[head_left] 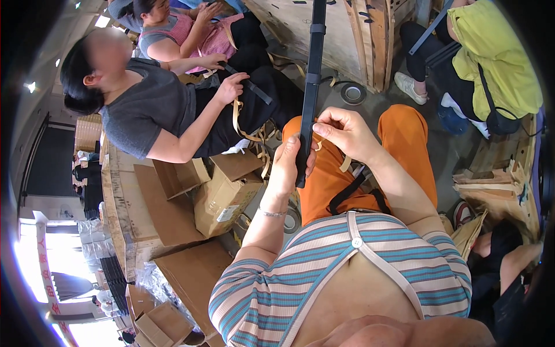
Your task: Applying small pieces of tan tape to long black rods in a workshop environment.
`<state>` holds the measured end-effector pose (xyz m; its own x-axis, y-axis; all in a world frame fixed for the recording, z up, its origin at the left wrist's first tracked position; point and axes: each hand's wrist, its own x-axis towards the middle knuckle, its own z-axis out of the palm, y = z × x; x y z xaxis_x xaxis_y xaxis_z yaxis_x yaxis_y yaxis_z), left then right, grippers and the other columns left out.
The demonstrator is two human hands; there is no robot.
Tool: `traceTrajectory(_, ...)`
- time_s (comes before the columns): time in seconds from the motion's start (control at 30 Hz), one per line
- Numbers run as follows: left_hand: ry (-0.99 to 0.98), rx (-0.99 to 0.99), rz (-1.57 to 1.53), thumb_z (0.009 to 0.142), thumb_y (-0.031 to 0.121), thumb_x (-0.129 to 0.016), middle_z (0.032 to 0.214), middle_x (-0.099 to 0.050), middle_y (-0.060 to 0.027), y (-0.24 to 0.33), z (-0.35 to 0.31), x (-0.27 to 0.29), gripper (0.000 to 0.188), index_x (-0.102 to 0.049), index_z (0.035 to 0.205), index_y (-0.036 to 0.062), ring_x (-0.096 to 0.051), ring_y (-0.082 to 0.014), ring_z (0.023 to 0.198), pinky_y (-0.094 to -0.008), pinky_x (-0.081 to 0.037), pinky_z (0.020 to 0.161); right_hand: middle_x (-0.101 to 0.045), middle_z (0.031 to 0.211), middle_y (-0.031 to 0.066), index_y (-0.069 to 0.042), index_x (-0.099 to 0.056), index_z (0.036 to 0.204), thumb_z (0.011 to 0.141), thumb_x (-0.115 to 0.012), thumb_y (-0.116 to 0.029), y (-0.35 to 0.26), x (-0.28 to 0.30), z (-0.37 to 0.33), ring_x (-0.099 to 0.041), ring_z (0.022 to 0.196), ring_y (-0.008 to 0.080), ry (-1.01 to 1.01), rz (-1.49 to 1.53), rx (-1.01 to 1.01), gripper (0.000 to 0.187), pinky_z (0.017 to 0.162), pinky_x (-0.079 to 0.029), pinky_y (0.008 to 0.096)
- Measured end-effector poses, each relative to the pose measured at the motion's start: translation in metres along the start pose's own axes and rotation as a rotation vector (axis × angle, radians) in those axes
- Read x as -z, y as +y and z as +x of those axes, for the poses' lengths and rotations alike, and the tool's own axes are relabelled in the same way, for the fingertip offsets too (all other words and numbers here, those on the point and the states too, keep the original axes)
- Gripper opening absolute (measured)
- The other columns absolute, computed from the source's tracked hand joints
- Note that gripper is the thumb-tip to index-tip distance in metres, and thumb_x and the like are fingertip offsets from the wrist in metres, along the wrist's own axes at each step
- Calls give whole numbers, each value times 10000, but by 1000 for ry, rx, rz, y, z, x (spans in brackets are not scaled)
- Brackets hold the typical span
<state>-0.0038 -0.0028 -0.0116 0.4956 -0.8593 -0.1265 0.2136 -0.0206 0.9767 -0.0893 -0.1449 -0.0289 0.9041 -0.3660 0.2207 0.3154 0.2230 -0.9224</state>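
Observation:
A long, narrow black bar (313, 75) with a few bands around it rises from my lap toward the top edge of the view. My left hand (288, 165) is wrapped around its lower end. Beside the bar, my right hand (347, 134) is closed in a pinch, its thumb and forefinger close to the bar's edge. What those fingers hold is too small to make out. A thin tan strip (346, 164) hangs below my right hand, over my orange trousers, and a black strap lies across my lap.
At the left a person (153, 110) handles a short black strip (257, 91), with tan strips dangling. Open cardboard boxes (225, 194) stand by my left arm. Tape rolls (352, 93) lie on the floor. A wooden crate (324, 34) stands ahead; a person in yellow (494, 58) sits right.

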Motion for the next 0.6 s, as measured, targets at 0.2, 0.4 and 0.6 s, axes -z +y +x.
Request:
traceTrajectory(0.2, -13, -3, 1, 943, 409, -276, 553, -432, -33, -1, -1, 0, 465, -481, 877, -3, -376, -102, 431, -217, -313, 428, -497, 670, -64, -23, -566, 787, 858, -578, -93, -1, -1, -2, -414, 613, -1, 20, 6, 0, 100, 546, -332, 170)
traceTrajectory(0.4, -10, -19, 15, 944, 402, -281, 554, -435, -32, -1, -2, 1, 458, -483, 875, -3, -374, -101, 424, -211, -311, 421, -507, 673, -60, -20, -564, 786, 856, -586, -107, 1, -1, 0, -426, 622, 1, 29, -51, -21, 113, 557, -345, 168)
traceTrajectory(0.6, 7, -38, 182, 957, 349, -317, 568, -452, -20, -5, -2, 0, 393, -493, 860, 12, -394, -72, 451, -197, -326, 424, -534, 620, -30, -9, -577, 739, 814, -633, -138, 18, -4, 4, -439, 575, 27, 124, -92, 9, 160, 522, -367, 203)
